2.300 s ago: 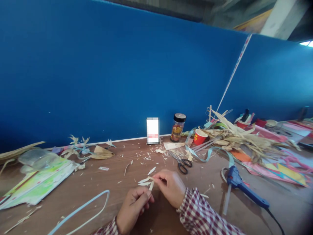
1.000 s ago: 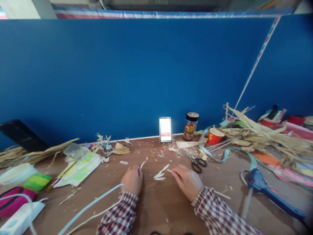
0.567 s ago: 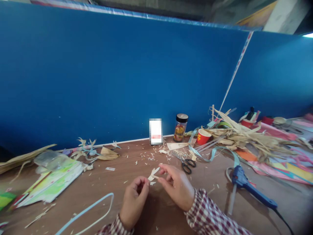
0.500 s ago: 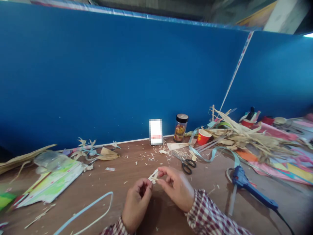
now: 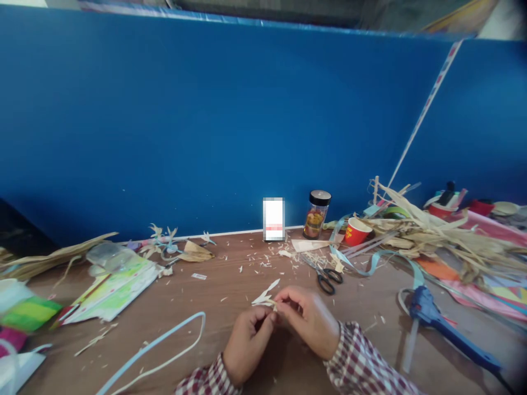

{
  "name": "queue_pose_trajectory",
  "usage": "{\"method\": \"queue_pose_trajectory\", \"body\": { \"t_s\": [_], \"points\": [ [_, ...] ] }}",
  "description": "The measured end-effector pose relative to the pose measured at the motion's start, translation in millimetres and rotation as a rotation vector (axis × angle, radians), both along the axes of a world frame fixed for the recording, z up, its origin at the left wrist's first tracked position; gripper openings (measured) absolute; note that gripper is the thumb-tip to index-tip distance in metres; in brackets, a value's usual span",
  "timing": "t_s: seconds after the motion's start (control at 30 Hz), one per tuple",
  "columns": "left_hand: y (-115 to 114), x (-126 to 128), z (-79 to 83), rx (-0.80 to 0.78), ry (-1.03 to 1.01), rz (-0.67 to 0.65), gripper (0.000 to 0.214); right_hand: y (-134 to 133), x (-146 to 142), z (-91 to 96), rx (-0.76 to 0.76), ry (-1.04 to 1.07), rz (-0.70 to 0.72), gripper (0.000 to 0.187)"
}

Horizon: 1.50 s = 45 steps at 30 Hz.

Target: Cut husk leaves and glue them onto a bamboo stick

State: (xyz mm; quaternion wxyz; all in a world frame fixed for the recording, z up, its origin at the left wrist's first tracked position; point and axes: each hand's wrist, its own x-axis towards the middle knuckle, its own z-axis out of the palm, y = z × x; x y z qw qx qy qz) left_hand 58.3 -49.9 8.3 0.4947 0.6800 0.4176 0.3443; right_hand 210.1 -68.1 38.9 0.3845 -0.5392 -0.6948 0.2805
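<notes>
Both hands meet over the brown table (image 5: 193,307), each in a red-and-white checked sleeve. My left hand (image 5: 246,348) is closed in a pinch at the base of a small bunch of pale husk petals (image 5: 266,295). My right hand (image 5: 309,319) is also closed, its fingertips pinching the same bunch from the right. The pointed petals fan up and to the left above the fingers. Black-handled scissors (image 5: 327,277) lie just beyond the right hand.
A blue glue gun (image 5: 432,317) lies at the right, with dried husks (image 5: 432,236), a red paper cup (image 5: 356,231) and a black-lidded jar (image 5: 317,214) behind. A pale blue strip loop (image 5: 164,345) and printed sheets (image 5: 115,288) lie left. A blue partition (image 5: 230,126) backs the table.
My left hand reached out to the table and came back; both hands have closed together on the husk petals, and the view has swung slightly left.
</notes>
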Motion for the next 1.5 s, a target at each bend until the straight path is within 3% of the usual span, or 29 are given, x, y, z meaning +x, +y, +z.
{"method": "queue_pose_trajectory", "body": {
  "t_s": [0.13, 0.2, 0.5, 0.63, 0.77, 0.93, 1.1, 1.23, 1.43, 1.5],
  "points": [
    [0.3, -1.0, -1.4, -0.006, -0.026, 0.043, 0.027, 1.8, 0.3, -4.2, -0.019, 0.023, -0.002, 0.019],
    [-0.4, -0.6, 1.2, -0.002, -0.036, 0.049, 0.027, 2.1, 0.1, -3.7, -0.006, -0.013, 0.018, 0.012],
    [1.9, -3.3, 9.4, 0.043, -0.006, -0.03, 0.034, 0.0, -4.6, -5.0, 0.087, -0.146, 0.017, 0.017],
    [-0.4, -5.1, 6.1, 0.004, 0.022, -0.046, 0.032, 7.9, 12.0, -10.1, 0.163, -0.249, -0.115, 0.02],
    [-3.3, -3.1, -2.8, -0.179, -0.044, -0.044, 0.031, 16.9, 33.7, -4.6, 0.221, -0.2, -0.267, 0.018],
    [2.6, -1.5, -11.1, -0.227, -0.172, 0.095, 0.032, 9.7, 18.6, 2.9, 0.126, -0.035, -0.106, 0.025],
    [0.6, -0.2, -2.5, -0.06, -0.071, 0.018, 0.031, 0.5, -4.1, -3.2, 0.041, -0.107, -0.024, 0.009],
    [-2.8, 0.1, 2.5, -0.007, -0.043, -0.024, 0.034, 4.3, -0.1, -11.3, 0.072, -0.182, -0.018, 0.013],
    [-3.1, -3.3, -1.6, -0.1, 0.001, -0.033, 0.031, 17.1, 35.8, -3.1, 0.212, -0.36, -0.288, 0.019],
    [-1.5, -4.0, -1.4, -0.079, 0.015, -0.015, 0.031, 15.4, 37.8, 5.3, 0.242, -0.313, -0.271, 0.017]
  ]
}}
